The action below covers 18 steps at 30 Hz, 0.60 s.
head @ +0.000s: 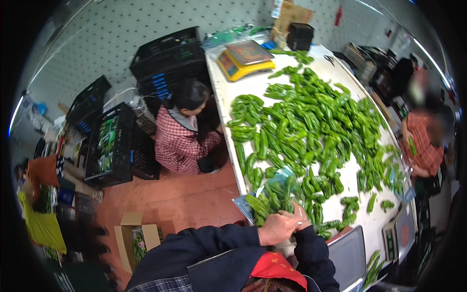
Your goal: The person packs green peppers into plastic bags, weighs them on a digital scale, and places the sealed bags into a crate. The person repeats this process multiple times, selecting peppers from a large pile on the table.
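Note:
A clear plastic bag with blue parts (243, 205), filled with long green peppers (268, 200), lies at the near left edge of the white table. My left hand (276, 228) and my right hand (301, 217) meet at the near end of this bag, both gripping it. The fingers overlap, so the exact grip is partly hidden. Beyond the bag, a broad heap of loose green peppers (310, 120) covers much of the white table (251, 89). Just right of my right sleeve is the grey platform of a scale (346, 255).
A yellow scale (242, 69) stands at the table's far left, and scissors (329, 59) lie at the far edge. A crouching person (180, 146) is beside the left edge; another (425, 142) is across the table. Black crates (109, 146) and a cardboard box (149, 233) are on the left.

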Each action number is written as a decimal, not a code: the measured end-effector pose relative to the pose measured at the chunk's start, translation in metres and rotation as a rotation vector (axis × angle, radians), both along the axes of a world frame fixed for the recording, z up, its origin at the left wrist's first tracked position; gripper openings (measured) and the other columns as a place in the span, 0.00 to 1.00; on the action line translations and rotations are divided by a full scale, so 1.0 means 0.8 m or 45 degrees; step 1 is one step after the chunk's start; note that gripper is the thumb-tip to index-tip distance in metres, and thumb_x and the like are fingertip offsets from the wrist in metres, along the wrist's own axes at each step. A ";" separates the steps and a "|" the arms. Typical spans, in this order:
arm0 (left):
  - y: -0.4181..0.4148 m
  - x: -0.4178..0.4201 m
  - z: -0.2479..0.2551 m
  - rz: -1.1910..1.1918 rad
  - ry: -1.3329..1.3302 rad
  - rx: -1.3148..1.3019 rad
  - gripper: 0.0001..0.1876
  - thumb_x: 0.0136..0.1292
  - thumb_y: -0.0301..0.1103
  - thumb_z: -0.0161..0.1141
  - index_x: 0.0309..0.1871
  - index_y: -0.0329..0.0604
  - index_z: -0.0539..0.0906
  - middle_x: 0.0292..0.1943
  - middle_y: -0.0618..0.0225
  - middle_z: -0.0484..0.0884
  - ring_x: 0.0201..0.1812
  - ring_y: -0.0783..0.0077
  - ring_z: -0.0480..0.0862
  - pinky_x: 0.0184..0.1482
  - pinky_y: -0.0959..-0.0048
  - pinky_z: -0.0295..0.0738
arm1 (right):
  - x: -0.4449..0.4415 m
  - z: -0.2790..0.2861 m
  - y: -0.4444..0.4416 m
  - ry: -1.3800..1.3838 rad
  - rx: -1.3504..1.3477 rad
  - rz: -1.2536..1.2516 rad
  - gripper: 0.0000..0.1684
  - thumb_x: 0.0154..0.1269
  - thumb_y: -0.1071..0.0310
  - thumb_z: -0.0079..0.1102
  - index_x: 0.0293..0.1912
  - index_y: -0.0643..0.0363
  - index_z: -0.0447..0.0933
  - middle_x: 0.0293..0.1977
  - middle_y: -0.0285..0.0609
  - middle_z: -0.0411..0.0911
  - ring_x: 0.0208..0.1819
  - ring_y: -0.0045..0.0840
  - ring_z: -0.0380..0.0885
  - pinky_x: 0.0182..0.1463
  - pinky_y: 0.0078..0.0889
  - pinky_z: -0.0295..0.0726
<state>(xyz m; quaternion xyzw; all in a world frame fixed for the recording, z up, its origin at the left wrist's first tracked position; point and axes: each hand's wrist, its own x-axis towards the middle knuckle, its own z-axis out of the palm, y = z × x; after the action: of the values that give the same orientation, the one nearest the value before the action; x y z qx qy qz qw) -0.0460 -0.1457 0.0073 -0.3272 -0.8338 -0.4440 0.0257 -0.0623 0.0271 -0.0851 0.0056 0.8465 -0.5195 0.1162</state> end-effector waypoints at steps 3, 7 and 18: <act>0.003 0.002 -0.016 -0.019 0.001 0.135 0.15 0.69 0.35 0.64 0.58 0.54 0.89 0.28 0.54 0.87 0.28 0.48 0.87 0.32 0.56 0.83 | -0.011 0.000 -0.007 0.247 0.462 0.185 0.43 0.61 0.48 0.76 0.68 0.63 0.75 0.53 0.59 0.86 0.52 0.45 0.88 0.57 0.43 0.85; 0.004 -0.013 -0.029 0.049 -0.246 0.131 0.17 0.73 0.36 0.62 0.63 0.59 0.87 0.27 0.52 0.85 0.28 0.45 0.86 0.31 0.54 0.81 | -0.014 0.012 -0.019 0.305 0.108 -0.199 0.27 0.68 0.73 0.68 0.66 0.61 0.76 0.54 0.55 0.87 0.50 0.38 0.89 0.52 0.36 0.86; 0.007 -0.006 -0.048 -0.068 -0.384 0.383 0.14 0.74 0.29 0.60 0.59 0.40 0.87 0.38 0.45 0.88 0.34 0.55 0.90 0.37 0.65 0.83 | 0.035 -0.005 -0.028 0.579 0.211 -0.226 0.32 0.72 0.67 0.55 0.74 0.56 0.70 0.72 0.56 0.72 0.66 0.52 0.76 0.70 0.45 0.74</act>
<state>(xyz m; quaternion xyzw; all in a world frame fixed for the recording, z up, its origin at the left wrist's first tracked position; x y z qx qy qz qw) -0.0510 -0.1399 -0.0313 -0.2716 -0.7434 -0.6080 -0.0625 -0.0341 0.0049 -0.0894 -0.0276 0.8868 -0.4443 -0.1242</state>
